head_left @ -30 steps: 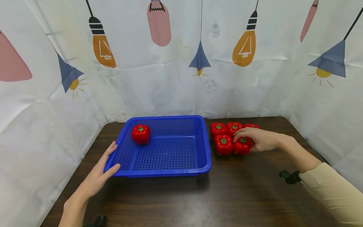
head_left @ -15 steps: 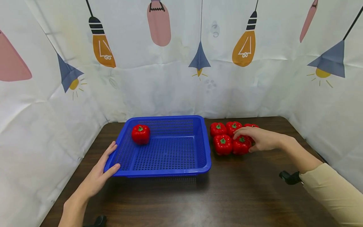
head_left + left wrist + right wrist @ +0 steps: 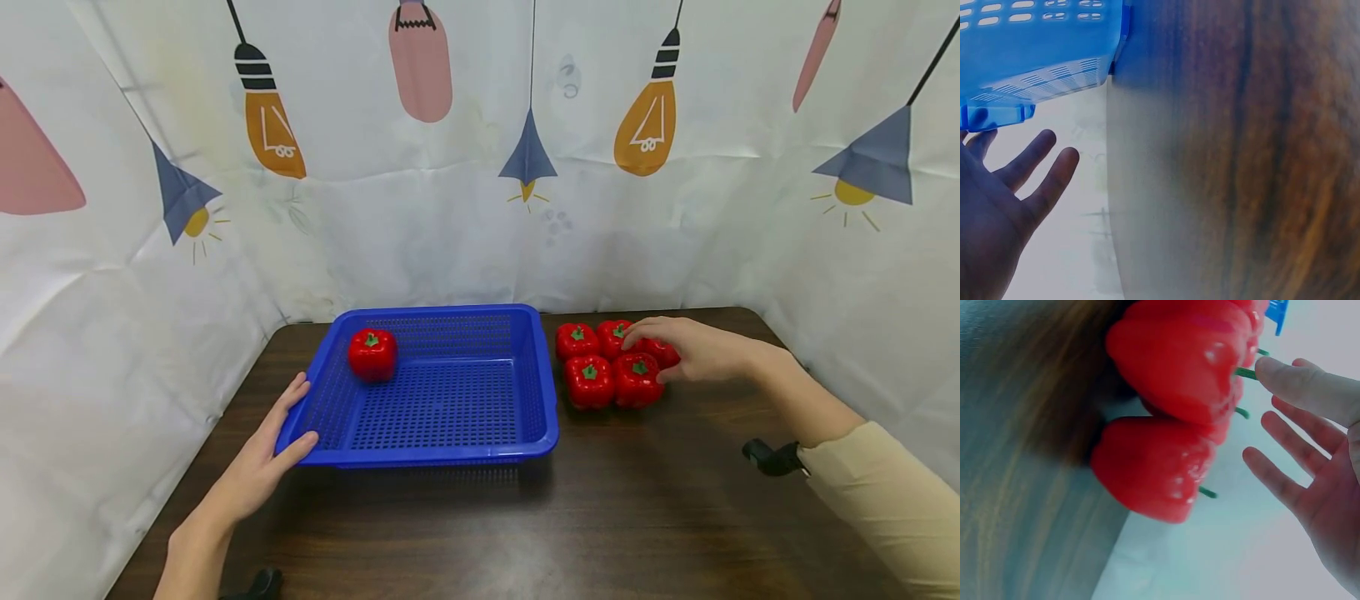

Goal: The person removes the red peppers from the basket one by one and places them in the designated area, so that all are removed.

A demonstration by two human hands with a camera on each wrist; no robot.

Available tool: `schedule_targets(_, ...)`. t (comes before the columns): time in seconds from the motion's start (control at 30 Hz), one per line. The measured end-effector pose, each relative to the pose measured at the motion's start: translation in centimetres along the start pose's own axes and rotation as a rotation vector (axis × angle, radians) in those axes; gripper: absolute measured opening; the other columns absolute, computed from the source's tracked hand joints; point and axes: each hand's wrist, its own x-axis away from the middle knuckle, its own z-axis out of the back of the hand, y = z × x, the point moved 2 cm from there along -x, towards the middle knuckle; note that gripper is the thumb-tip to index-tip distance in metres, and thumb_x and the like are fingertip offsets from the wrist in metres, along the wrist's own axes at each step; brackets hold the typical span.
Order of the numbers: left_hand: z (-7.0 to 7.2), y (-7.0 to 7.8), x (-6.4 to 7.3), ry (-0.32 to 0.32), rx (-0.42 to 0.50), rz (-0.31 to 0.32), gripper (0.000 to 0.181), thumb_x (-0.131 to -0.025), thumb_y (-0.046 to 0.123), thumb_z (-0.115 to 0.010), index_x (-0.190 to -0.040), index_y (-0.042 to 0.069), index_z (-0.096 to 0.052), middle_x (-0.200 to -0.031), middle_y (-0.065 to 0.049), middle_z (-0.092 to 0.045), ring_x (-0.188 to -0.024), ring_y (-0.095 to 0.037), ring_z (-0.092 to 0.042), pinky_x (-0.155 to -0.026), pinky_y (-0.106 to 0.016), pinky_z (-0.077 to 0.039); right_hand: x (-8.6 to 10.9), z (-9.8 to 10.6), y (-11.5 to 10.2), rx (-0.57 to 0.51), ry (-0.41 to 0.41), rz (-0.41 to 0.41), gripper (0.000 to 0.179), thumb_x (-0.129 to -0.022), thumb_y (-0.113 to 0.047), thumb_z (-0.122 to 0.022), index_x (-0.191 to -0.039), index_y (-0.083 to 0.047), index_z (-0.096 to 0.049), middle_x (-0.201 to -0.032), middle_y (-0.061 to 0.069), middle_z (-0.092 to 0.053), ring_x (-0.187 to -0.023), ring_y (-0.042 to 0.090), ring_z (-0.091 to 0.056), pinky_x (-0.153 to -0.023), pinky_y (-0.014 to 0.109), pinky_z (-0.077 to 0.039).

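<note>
A blue perforated plastic basket [image 3: 438,456] stands on the dark wooden table, with one red bell pepper [image 3: 372,356] inside at its back left. My left hand [image 3: 258,462] rests against the basket's front left corner, thumb at the rim; its fingers look straight and spread in the left wrist view. To the basket's right, several red bell peppers [image 3: 589,383] stand close together, stems up. My right hand [image 3: 697,350] hovers over the right side of this group, fingers loosely bent. In the right wrist view, its thumb is close to a green stem [image 3: 1246,373]; nothing is gripped.
The wooden table [image 3: 480,533] extends in front of the basket and the peppers. A white curtain [image 3: 420,233] with printed lamps hangs behind the table and along both sides. Black wrist straps or mounts [image 3: 772,458] show near both forearms.
My right hand has risen and shifted slightly away from the front right pepper, which moved a little to the left. My left hand and the basket have stayed in place.
</note>
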Motion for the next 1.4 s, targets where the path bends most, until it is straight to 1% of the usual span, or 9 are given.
schedule_targets(0.13,0.1,0.0,0.0,0.003,0.001,0.001,0.071,-0.101,0.005,-0.060,-0.163,0.013,-0.027,-0.170,-0.012,-0.014,-0.150,-0.004,-0.014,-0.106,-0.006,-0.016,-0.8,0.9,-0.6,-0.010,-0.003,0.014,0.054,-0.084,0.003,-0.080,-0.134,-0.009,-0.062,-0.134,0.001,-0.060,-0.128,0.033,-0.053,-0.101,0.055,-0.047)
schedule_targets(0.33,0.1,0.0,0.2,0.009,-0.004,-0.005,0.071,-0.100,0.004,-0.060,-0.163,0.012,-0.027,-0.170,-0.014,-0.015,-0.150,-0.003,-0.014,-0.106,-0.007,-0.016,-2.5,1.7,-2.0,0.009,-0.019,0.098,0.049,-0.086,0.005,-0.078,-0.131,-0.007,-0.062,-0.133,0.006,-0.062,-0.125,0.031,-0.056,-0.100,0.055,-0.047)
schedule_targets(0.47,0.1,0.0,0.3,0.012,0.000,-0.001,0.071,-0.101,0.005,-0.060,-0.163,0.013,-0.027,-0.169,-0.015,-0.015,-0.150,-0.004,-0.014,-0.106,-0.007,-0.016,-3.7,2.0,-2.8,0.041,-0.017,0.143,0.048,-0.085,0.005,-0.078,-0.128,-0.009,-0.063,-0.129,0.003,-0.063,-0.122,0.030,-0.057,-0.099,0.053,-0.048)
schedule_targets(0.6,0.2,0.0,0.4,0.013,0.001,0.001,0.071,-0.100,0.004,-0.060,-0.163,0.013,-0.027,-0.170,-0.013,-0.014,-0.150,-0.004,-0.014,-0.106,-0.007,-0.016,-5.0,2.2,-3.4,0.062,-0.012,0.180,0.043,-0.087,0.002,-0.077,-0.125,-0.014,-0.064,-0.125,-0.001,-0.064,-0.117,0.030,-0.060,-0.097,0.052,-0.050)
schedule_targets(0.77,0.1,-0.1,0.4,0.012,0.001,0.008,0.071,-0.101,0.005,-0.060,-0.163,0.013,-0.027,-0.170,-0.013,-0.014,-0.150,-0.003,-0.014,-0.106,-0.006,-0.016,-6.6,2.2,-4.4,0.063,-0.013,0.214,0.038,-0.091,-0.002,-0.074,-0.126,-0.014,-0.065,-0.124,-0.004,-0.064,-0.116,0.025,-0.062,-0.097,0.051,-0.050)
schedule_targets(0.97,0.1,-0.1,0.4,0.011,0.005,-0.001,0.072,-0.100,0.004,-0.060,-0.163,0.014,-0.027,-0.170,-0.011,-0.014,-0.151,-0.007,-0.014,-0.106,-0.007,-0.016,-8.7,2.3,-5.5,0.054,-0.026,0.242,0.036,-0.091,-0.004,-0.073,-0.126,-0.011,-0.066,-0.121,-0.002,-0.066,-0.115,0.021,-0.062,-0.097,0.049,-0.051)
schedule_targets(1.13,0.1,0.0,0.4,0.011,0.012,-0.005,0.072,-0.100,0.004,-0.060,-0.163,0.013,-0.027,-0.170,-0.012,-0.014,-0.152,-0.010,-0.015,-0.106,-0.007,-0.016,-10.1,2.3,-6.4,0.038,-0.035,0.247,0.036,-0.092,-0.004,-0.071,-0.127,-0.009,-0.067,-0.122,0.000,-0.066,-0.115,0.028,-0.061,-0.096,0.048,-0.050)
schedule_targets(1.3,0.0,0.1,0.3,0.005,0.016,-0.001,0.072,-0.100,0.005,-0.060,-0.163,0.014,-0.027,-0.170,-0.012,-0.014,-0.153,-0.017,-0.015,-0.106,-0.007,-0.016,-11.5,2.3,-7.1,0.037,-0.052,0.258,0.034,-0.094,-0.006,-0.069,-0.128,-0.010,-0.066,-0.125,0.006,-0.066,-0.115,0.025,-0.059,-0.095,0.046,-0.051)
schedule_targets(1.4,0.0,0.1,0.1,0.002,0.017,0.005,0.072,-0.101,0.006,-0.060,-0.163,0.014,-0.026,-0.170,-0.011,-0.013,-0.153,-0.022,-0.015,-0.105,-0.007,-0.017,-12.3,2.3,-7.5,0.036,-0.066,0.259,0.033,-0.095,-0.007,-0.069,-0.127,-0.010,-0.065,-0.126,0.006,-0.065,-0.115,0.024,-0.059,-0.096,0.047,-0.052)
